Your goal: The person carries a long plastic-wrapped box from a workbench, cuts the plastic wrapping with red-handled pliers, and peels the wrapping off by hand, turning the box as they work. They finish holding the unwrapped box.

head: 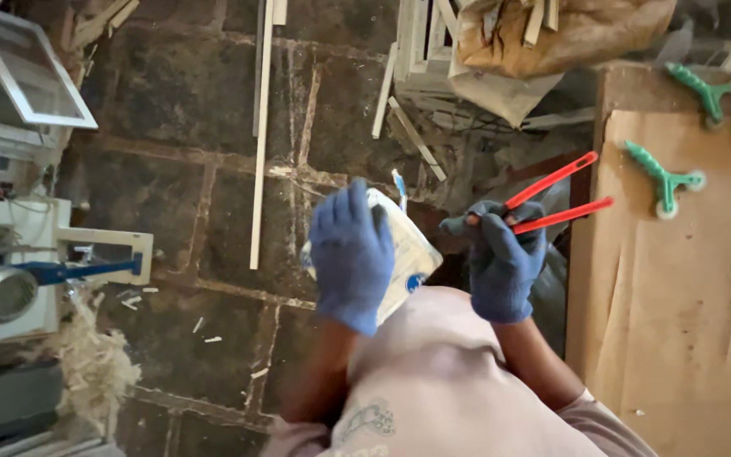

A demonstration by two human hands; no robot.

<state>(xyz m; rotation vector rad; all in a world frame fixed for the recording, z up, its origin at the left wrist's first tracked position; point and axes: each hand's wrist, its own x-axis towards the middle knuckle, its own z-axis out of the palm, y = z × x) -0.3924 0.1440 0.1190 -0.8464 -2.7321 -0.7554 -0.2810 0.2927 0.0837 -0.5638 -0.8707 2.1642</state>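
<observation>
Gripping a soft white pouch (399,254) from above, the left hand (351,254) in its blue knit glove has its fingers curled down over the pack, which sits in front of the person's chest. The pouch is pale and slightly crumpled, with a small blue round mark near its lower corner and a thin nozzle-like tip poking up behind the fingers. Just to the right of it, the right hand (501,258), gloved the same, is clamped round the dark end of a tool with two long red handles (556,199) that spread apart and point up and away to the right.

Beyond the hands, a brown paper sack (564,34) holds offcuts of light wood strip. Right of the right hand lies a bare board worktop (678,322), with two green roller tools (663,178) resting on it and a yellow roll at its far edge. Under the left hand is a dark stone-slab floor (171,101) with pale joints, strewn with a long white strip (260,144), chips and shavings. Far to the left stands a white machine (19,271) with a blue arm.
</observation>
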